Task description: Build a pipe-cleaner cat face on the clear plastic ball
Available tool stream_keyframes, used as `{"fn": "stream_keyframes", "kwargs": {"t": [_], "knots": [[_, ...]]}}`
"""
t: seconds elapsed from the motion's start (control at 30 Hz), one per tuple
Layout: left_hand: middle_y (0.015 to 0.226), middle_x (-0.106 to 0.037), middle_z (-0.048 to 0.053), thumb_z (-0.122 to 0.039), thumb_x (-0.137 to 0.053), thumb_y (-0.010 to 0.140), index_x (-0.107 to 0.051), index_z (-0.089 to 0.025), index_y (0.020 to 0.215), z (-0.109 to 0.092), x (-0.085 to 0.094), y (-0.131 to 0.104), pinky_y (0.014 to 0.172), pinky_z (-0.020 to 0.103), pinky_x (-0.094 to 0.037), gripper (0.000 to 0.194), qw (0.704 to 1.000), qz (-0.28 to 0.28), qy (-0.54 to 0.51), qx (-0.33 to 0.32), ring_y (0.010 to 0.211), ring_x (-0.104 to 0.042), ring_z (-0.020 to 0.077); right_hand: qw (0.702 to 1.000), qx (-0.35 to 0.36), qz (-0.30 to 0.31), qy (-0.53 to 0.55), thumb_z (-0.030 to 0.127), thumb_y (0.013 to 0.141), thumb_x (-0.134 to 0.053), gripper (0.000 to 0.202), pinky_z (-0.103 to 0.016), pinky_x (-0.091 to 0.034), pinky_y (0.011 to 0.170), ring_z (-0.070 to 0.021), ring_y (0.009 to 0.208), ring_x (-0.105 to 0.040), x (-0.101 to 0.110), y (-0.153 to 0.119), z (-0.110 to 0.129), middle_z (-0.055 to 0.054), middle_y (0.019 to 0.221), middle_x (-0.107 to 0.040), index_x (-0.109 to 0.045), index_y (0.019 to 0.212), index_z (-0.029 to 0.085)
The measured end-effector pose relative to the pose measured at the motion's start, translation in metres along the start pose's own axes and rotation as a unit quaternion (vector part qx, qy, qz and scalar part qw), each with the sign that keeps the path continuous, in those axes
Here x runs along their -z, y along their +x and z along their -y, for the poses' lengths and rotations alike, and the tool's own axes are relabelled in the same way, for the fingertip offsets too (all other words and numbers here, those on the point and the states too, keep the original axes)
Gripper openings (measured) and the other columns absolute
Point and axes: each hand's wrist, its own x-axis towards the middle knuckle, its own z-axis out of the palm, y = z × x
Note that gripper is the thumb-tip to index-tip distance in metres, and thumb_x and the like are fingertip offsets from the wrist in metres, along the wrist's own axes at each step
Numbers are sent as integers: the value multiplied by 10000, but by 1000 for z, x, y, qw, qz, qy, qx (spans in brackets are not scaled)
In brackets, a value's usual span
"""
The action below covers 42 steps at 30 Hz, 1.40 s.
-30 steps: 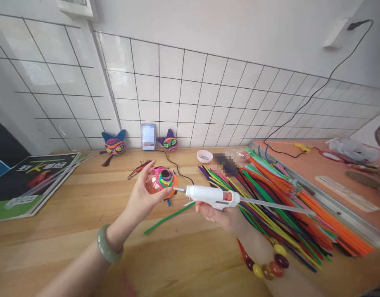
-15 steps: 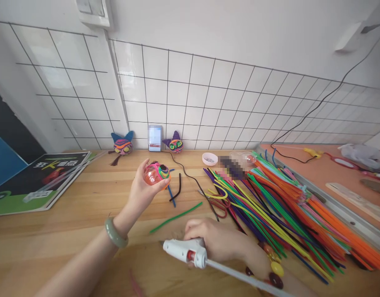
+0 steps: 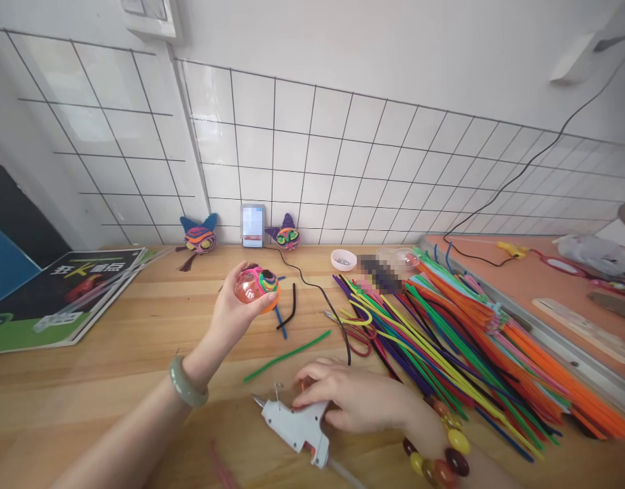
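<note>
My left hand (image 3: pixel 236 299) is wrapped round a clear orange plastic ball (image 3: pixel 250 286), whose right side carries an eye shape of coiled coloured pipe cleaners. Lower down, a white hot glue gun (image 3: pixel 292 424) is at the tabletop, its nozzle pointing up and left. My right hand (image 3: pixel 346 397) has its fingers and thumb about the gun's handle, near the orange trigger. A glue stick (image 3: pixel 346 473) sticks out of the gun's rear. Between the hands and the back wall lie a green pipe cleaner (image 3: pixel 288 355), a bent black one (image 3: pixel 288 316) and a blue one (image 3: pixel 280 321).
Many pipe cleaners (image 3: pixel 445 333) cover the right side, with red-handled scissors (image 3: pixel 361 337) beside them. At the back stand a phone (image 3: pixel 253 226), two cat-like masks (image 3: pixel 199 236) and a pink bowl (image 3: pixel 344 260). A black cable (image 3: pixel 317 288) crosses the table; a book (image 3: pixel 62 292) lies left.
My right hand has lowered and turned the glue gun; its rear end has swung downward and its wire stand now shows. The left hand keeps the ball in nearly the same place.
</note>
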Motion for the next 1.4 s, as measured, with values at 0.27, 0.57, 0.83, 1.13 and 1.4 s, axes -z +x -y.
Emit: {"fn": "stream_keyframes", "kwargs": {"t": [0.27,0.57,0.83,1.13,1.4], "knots": [[1235,-551,127,-341,-766,610,-400,-187,1267,-4,-1,-1,951,393,-441,768,1000,-7,-16,14,1100,-565,242,988,-70,-133,33,159,865,-441,322,-305,-381,975,-184,1176,-477,5,6,-18,-46,1324,-473,-635,1109,240],[1196,-545,120,-339,-771,590,-403,-198,1249,-12,-5,-8,933,433,-452,767,1000,18,-22,-12,1082,-571,261,944,-162,-245,-148,347,906,-444,364,-476,-349,993,-292,1149,-444,-7,19,-33,-169,1148,-564,-611,1103,90],[1232,-527,129,-312,-768,610,-372,-231,1312,-25,-19,-36,934,458,-448,810,991,103,-11,-84,1101,-549,289,891,-76,-427,133,317,898,-483,351,-410,-370,1022,-216,1198,-464,-1,12,-13,-84,1280,-513,-491,1238,233],[1255,-470,106,-345,-778,610,-315,-303,1329,-31,-32,-61,963,488,-409,856,955,177,96,-217,1162,-476,293,824,-28,-425,373,358,837,-591,438,-424,-367,1038,-221,1259,-418,5,5,12,-60,1329,-489,-456,1243,268],[1244,-483,117,-373,-770,613,-290,-308,1353,-28,-33,-65,962,520,-395,885,950,186,143,-204,1149,-482,308,821,-34,-407,400,341,831,-582,415,-409,-394,1018,-221,1259,-415,2,7,9,-53,1325,-492,-472,1224,266]]}}
